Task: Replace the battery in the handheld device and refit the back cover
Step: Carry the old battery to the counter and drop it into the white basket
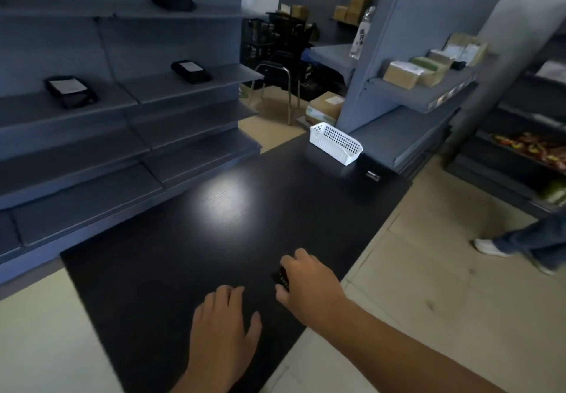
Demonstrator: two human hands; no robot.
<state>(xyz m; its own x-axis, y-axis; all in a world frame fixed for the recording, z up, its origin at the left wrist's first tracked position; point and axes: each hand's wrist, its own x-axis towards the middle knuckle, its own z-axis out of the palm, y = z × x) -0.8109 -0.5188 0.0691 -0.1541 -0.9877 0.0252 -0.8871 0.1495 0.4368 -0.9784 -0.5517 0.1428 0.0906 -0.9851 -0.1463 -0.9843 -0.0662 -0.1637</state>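
Note:
A small black handheld device lies on the dark table near its right edge. My right hand is curled over it, fingers and thumb closed around its sides; most of the device is hidden under the hand. My left hand rests flat on the table just left of it, fingers spread, holding nothing. A small dark object, perhaps a battery or cover, lies at the table's far right corner; I cannot tell which.
A white perforated basket stands at the table's far end. Grey shelves with black devices line the left. More shelves with boxes are at right. A person's leg and white shoe are on the floor at right.

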